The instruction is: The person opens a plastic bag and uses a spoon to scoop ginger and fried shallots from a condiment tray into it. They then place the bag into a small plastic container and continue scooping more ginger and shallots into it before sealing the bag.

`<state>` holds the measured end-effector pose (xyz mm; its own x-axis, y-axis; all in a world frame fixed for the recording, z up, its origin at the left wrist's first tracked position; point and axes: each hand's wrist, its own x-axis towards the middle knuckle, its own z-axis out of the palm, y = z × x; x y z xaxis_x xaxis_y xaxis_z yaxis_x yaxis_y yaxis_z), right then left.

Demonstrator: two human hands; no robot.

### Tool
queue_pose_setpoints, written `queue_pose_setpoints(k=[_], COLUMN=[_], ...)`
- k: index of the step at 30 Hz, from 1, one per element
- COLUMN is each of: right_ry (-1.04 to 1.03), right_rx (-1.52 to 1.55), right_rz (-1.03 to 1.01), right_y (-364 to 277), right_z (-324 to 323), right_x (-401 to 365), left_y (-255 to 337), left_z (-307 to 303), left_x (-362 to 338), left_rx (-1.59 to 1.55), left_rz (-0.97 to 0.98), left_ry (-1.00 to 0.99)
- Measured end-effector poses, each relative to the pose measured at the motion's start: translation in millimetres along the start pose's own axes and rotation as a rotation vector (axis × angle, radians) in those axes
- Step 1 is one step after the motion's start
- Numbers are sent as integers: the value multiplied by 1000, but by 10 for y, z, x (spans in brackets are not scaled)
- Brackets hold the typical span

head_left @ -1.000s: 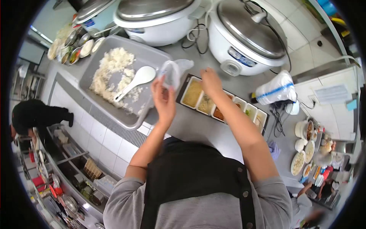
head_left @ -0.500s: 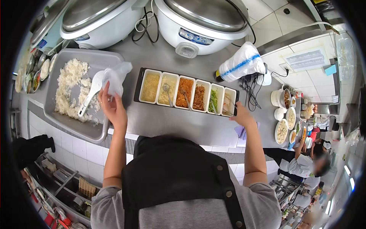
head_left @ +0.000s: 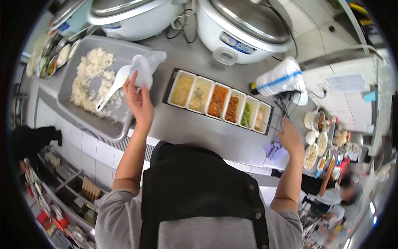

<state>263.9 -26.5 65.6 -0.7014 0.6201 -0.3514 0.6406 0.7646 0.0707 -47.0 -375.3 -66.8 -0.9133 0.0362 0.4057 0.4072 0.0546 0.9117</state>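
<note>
My left hand holds a clear plastic bag over the right side of a grey tub of white rice. Close to that hand, a white rice paddle rests in the tub. My right hand is closed around the handles of thin metal tongs. Their tips reach into the last white bin of the black topping tray, among pale pieces. Other bins hold yellowish shreds, orange-red bits, brown bits and chopped greens, several with spoons.
Two large white rice cookers stand behind the tub and tray. A roll of plastic bags and black cables are at the back right. A purple cloth lies near the front edge. Bowls of food and co-workers are farther right.
My view has shifted and tilted. My right hand has drawn away from the tray's right end, and the tongs in it now show. My left hand still holds the bag above the tub.
</note>
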Motion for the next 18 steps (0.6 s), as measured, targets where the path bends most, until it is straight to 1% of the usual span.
queue_pose_setpoints(k=[1,3,4,5,7,9,10,11,12,14,15,16,17,18], right_ry=[75,152,77,3,67,-51,5,62,62,-22,-24,-119,-212,-212], right_rx=[116,400,385,365,324,121,76,31,26,-77,-85,-178,-272,-280], right_rz=[-30,-269,-310,-346,-532,-469,-499,-528,-541,-549,-564,-603,-638,-647], right_y=[-227,-740,-1089,-1447,-1970,-2467,-2626,-2746,-2839,-3021,-3094,-3135,-3173,-3210], right_z=[-202,-311,-388,-443,-250,-212,-87,34,55,45,0,-59,-107,-105], right_x=[-40,40,99,180,460,706,886,1062,1188,1383,1454,1520,1594,1715], left_y=[-55,-159,-199,-219,-258,-221,-193,-169,-186,-300,-386,-485,-582,-637], left_z=[-27,-6,48,118,256,366,396,399,421,486,505,538,578,602], left_x=[3,-10,-32,-62,-108,-107,-91,-74,-70,-82,-98,-102,-95,-94], left_rx=[20,14,-13,-60,-42,-12,-6,4,9,-43,37,43,23,2], left_rz=[-7,-41,-71,-81,-61,-6,30,16,16,17,36,31,57,85], left_ry=[11,20,20,-3,-32,-11,10,13,27,43,-8,7,-42,-92])
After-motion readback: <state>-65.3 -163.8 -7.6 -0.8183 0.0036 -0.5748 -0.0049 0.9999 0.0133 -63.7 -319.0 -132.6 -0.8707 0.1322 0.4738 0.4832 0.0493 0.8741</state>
